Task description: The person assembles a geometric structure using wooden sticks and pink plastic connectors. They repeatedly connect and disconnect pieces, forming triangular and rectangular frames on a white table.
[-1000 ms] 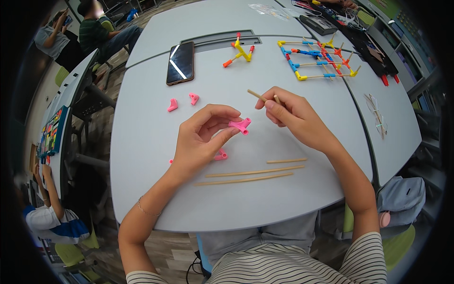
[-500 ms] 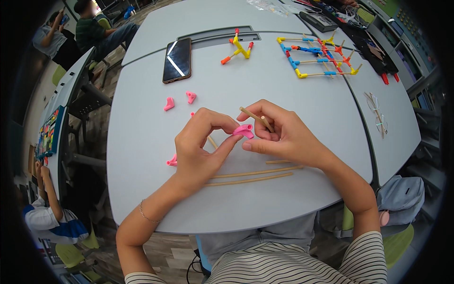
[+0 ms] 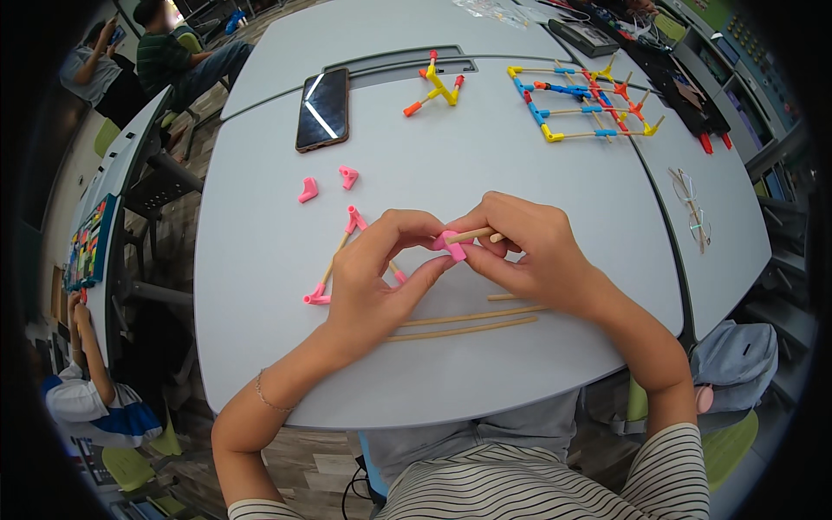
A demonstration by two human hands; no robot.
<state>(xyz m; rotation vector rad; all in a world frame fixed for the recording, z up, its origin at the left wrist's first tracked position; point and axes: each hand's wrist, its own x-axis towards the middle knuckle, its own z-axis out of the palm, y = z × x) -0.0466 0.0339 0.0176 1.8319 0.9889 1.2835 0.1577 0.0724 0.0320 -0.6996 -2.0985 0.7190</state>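
Note:
Between thumb and fingers, my left hand (image 3: 381, 273) pinches a pink connector (image 3: 452, 248). My right hand (image 3: 537, 251) grips two wooden sticks (image 3: 473, 234); the tip of one meets the connector, though how deep it sits I cannot tell. Partly behind my left hand lies an assembled piece of sticks and pink connectors, with one connector (image 3: 353, 217) at its top and another (image 3: 317, 299) at its lower left. Two loose pink connectors, one (image 3: 308, 190) left of the other (image 3: 348, 178), rest farther off. Below my hands lie several loose sticks (image 3: 472, 330).
A phone (image 3: 322, 111) lies at the far left of the table. Beyond my hands stand a small yellow and orange connector piece (image 3: 442, 90) and a larger stick frame (image 3: 581, 108). Eyeglasses (image 3: 691, 204) lie at right. A backpack (image 3: 735, 373) is beside the table.
My right hand has brought a stick up to the pink connector, which has turned in my left fingers. My left hand has shifted slightly right, showing more of the assembled piece.

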